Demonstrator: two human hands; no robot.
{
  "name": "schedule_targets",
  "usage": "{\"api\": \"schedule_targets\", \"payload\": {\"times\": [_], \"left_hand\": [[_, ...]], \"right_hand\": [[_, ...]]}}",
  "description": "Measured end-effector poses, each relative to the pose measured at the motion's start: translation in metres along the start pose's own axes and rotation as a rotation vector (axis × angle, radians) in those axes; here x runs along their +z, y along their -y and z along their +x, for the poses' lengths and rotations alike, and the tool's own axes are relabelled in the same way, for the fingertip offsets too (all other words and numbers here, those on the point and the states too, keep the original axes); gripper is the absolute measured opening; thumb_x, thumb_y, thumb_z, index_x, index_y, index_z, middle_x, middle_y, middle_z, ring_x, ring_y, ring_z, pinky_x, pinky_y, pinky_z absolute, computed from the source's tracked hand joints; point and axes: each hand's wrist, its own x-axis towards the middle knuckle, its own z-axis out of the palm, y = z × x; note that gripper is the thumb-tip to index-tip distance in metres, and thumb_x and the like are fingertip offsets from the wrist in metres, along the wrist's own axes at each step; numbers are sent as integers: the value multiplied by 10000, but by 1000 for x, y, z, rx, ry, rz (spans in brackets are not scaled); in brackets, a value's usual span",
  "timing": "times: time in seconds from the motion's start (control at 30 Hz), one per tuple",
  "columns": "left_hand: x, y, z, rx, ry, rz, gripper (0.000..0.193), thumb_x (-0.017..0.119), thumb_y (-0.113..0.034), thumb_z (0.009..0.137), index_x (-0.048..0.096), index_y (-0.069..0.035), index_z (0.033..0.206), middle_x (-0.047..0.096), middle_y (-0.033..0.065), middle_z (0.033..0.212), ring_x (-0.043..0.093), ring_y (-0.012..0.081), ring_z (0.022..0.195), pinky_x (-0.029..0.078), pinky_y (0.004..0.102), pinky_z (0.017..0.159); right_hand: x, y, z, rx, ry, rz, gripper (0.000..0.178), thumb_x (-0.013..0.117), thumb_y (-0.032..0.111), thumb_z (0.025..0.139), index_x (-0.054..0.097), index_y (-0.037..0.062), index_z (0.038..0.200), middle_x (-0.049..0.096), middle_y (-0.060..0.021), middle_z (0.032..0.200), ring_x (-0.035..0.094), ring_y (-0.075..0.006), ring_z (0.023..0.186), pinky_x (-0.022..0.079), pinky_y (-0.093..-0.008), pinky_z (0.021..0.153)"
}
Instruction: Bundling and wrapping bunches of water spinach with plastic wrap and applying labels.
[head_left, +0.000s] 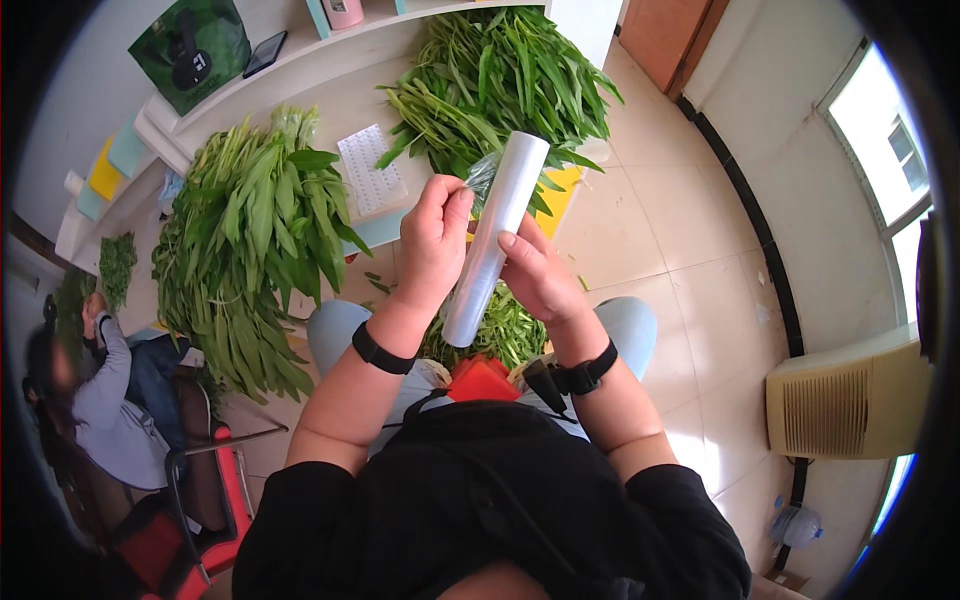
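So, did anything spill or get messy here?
Yes, a little: small green scraps lie loose on the floor, apart from the heap of greens under the clear plastic roll. They look dropped. Nothing else stands out.

Ahead and left of the left hand, a dark green bag stands at a pale shelf, just beside a dark phone. Behind it to the left is a red-and-black chair. Well right of the right hand are a bright window, a beige slatted unit and a clear plastic bottle.
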Motion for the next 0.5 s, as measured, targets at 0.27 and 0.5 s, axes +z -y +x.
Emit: {"api": "schedule_targets", "payload": {"times": [0.27, 0.5], "left_hand": [[6, -18, 1, 183, -6, 233, 71, 559, -96, 891, 551, -25, 887, 579, 83, 670, 550, 162, 568, 446, 296, 537], [-3, -22, 8, 55, 0, 139, 77, 578, -82, 881, 550, -9, 883, 563, 36, 693, 500, 101, 618, 423, 245, 573]], "right_hand": [[-13, -19, 5, 6, -81, 128, 514, 683, 308, 816, 411, 51, 1168, 570, -112, 1024, 569, -211, 924, 470, -369, 829], [-19, -18, 2, 9, -46, 302, 464, 648, 360, 826, 434, 54, 1101, 571, -108, 966, 593, -223, 827, 519, -394, 737]]}}
